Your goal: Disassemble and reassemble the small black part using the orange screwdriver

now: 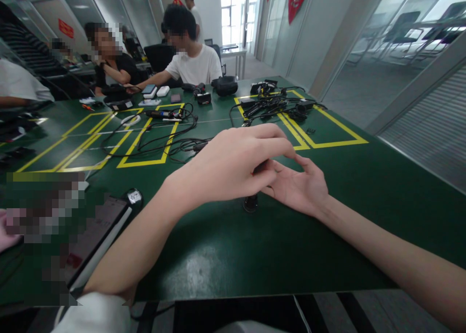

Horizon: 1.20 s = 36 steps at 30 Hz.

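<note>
Our left hand (233, 165) curls over a small black knob (250, 203) standing on the green counter (364, 187); our right hand (296, 185) lies open beside it. It looks light and rigid, best pinched at its sides.

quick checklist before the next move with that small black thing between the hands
1. Left hand on the small black object: ok, fingers curl over its top.
2. Right hand supporting: ok, palm up beside it, fingertips meeting the left.
3. Firm grip: cannot tell, the object is mostly hidden.
4. Object's base on the green table: ok, it appears to rest there.
5. Space around the hands: ok, the tangled black cables lie farther back.
6. Tablet by the left forearm: not ok, close to the elbow.
</note>
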{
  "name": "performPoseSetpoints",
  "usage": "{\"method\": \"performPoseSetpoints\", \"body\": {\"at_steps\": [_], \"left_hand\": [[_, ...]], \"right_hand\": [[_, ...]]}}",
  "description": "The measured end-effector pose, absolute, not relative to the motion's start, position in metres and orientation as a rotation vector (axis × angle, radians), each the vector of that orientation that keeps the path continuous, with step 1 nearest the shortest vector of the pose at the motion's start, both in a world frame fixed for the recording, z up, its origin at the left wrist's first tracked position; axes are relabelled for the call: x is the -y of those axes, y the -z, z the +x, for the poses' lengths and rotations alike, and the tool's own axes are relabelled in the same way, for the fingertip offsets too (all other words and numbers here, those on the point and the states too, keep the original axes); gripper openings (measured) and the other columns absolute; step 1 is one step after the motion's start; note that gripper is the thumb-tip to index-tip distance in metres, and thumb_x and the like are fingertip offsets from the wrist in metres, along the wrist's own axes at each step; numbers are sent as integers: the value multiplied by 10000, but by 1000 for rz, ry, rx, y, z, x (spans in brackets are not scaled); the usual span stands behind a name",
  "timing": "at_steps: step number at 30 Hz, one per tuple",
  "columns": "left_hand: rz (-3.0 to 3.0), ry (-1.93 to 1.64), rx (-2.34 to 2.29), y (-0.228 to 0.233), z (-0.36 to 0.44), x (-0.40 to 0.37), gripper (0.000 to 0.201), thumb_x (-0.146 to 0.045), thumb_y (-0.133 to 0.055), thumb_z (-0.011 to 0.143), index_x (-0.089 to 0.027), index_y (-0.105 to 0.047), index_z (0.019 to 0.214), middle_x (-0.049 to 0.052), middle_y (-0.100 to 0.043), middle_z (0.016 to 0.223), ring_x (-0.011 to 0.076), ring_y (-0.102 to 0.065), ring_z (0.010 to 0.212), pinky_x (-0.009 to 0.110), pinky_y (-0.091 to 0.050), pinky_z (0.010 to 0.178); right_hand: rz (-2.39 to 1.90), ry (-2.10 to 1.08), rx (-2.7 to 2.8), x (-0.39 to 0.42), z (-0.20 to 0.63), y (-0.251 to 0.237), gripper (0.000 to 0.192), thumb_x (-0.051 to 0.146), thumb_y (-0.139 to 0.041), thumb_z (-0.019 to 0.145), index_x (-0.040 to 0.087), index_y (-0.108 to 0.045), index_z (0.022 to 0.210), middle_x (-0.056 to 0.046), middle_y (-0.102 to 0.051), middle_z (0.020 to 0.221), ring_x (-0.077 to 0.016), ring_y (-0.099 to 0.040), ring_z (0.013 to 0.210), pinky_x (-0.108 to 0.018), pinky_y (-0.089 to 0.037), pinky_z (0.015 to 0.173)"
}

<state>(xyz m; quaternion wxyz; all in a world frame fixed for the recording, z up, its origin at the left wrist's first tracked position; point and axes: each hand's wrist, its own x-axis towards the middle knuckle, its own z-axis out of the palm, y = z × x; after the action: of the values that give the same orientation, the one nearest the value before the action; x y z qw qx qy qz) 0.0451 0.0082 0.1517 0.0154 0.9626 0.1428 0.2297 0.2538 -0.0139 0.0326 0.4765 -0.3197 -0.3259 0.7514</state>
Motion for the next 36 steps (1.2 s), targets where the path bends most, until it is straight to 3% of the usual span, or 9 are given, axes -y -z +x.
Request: {"method": "performPoseSetpoints", "body": {"at_steps": [3,6,15,19,26,32,36], "left_hand": [[2997,-719,-474,-150,45,-11,303,-143,-483,938,-178,-725,1116,97,-735,1119,198,-708,985,302,-555,832],[3015,-720,-491,-150,44,-12,302,-153,-500,931,-188,-723,1132,90,-739,1098,198,-709,971,301,-556,819],[2993,-742,-442,-152,44,-11,306,-164,-484,961,-191,-724,1150,86,-743,1099,189,-713,954,280,-536,783],[2995,-756,-474,-154,42,-12,259,-198,-542,963,-186,-727,1144,58,-763,946,166,-710,832,244,-490,686],[3039,-771,-591,-154,43,-8,237,-361,-567,965,-211,-749,980,-4,-692,655,151,-658,657,243,-420,605],[3034,-731,-557,-156,43,-5,319,-206,-476,901,-162,-738,1078,75,-739,968,168,-661,763,276,-456,627],[3056,-753,-556,-153,46,-8,360,-130,-427,909,-180,-747,1065,79,-731,1045,178,-688,869,283,-493,706]], "right_hand": [[-773,-1839,737,13,256,-31,438,641,-468,862,259,-653,965,-98,-702,985,-269,-621,882,-364,-489,683],[-765,-1803,728,12,259,-26,422,646,-468,877,263,-645,888,-70,-619,799,-231,-514,693,-342,-410,578],[-752,-1718,829,12,258,-23,443,658,-442,909,265,-643,882,-52,-552,745,-232,-474,675,-369,-439,599],[-708,-1778,804,12,258,-21,421,638,-485,889,256,-663,897,-75,-630,814,-248,-537,752,-392,-487,686],[-684,-1775,980,14,254,-16,409,614,-551,845,252,-714,943,-103,-735,1052,-320,-639,1072,-513,-499,1008],[-701,-1701,1312,19,251,-10,344,440,-812,796,252,-784,1083,-55,-791,1135,-274,-694,1157,-470,-458,1132],[-733,-1621,1506,17,253,-5,335,389,-868,797,220,-797,1077,-74,-801,1169,-239,-745,1103,-437,-523,1093]]}}
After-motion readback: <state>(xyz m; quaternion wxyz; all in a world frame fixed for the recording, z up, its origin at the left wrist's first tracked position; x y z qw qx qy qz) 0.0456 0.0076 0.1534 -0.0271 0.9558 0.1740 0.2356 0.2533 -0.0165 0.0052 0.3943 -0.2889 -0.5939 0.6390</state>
